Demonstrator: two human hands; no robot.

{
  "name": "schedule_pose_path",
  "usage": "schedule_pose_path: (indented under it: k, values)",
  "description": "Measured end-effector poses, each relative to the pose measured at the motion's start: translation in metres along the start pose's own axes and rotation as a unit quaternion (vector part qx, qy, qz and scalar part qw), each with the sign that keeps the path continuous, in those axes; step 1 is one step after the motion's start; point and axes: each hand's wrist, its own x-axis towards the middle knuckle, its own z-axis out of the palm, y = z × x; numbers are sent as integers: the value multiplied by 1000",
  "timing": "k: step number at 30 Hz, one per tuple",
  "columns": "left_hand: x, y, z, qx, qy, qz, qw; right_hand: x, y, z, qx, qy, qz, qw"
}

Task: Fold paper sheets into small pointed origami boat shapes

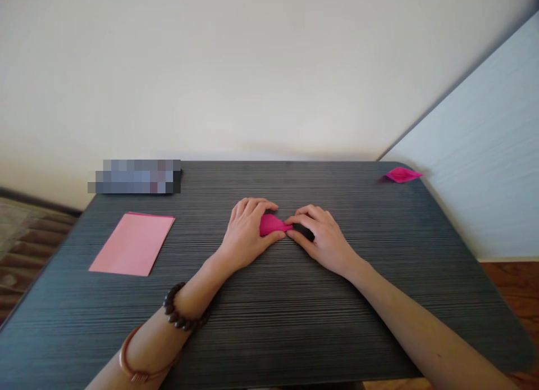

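Note:
A small folded piece of magenta paper (273,224) lies on the dark striped table (269,317) near its middle. My left hand (245,232) rests over the paper's left part, fingers curled down on it. My right hand (322,235) pinches the paper's right tip with thumb and forefinger. Both hands press the piece against the tabletop. Part of the paper is hidden under my fingers. Bead and cord bracelets sit on my left wrist (179,314).
A stack of pink paper sheets (132,244) lies at the table's left. A finished magenta folded piece (403,175) sits at the far right corner. A blurred-out object (135,176) stands at the far left edge. Walls rise behind and to the right.

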Motion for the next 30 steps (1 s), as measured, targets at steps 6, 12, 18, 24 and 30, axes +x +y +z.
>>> schedule_pose_path:
  k: [6, 12, 18, 24, 30]
  values:
    - [14, 1, -1, -22, -24, 15, 999, 0, 1, 2, 40, 28, 24, 999]
    - [17, 6, 0, -121, -30, 5, 992, -2, 3, -3, 131, 37, 35, 990]
    - [5, 3, -1, -236, -39, -10, 971, -3, 2, -9, 214, 26, 45, 976]
    - [6, 4, -5, -246, -58, -8, 968, -4, 3, -7, 238, 60, 22, 969]
    - [7, 4, -6, -236, -68, 82, 966, -7, 1, -6, 231, 93, -22, 968]
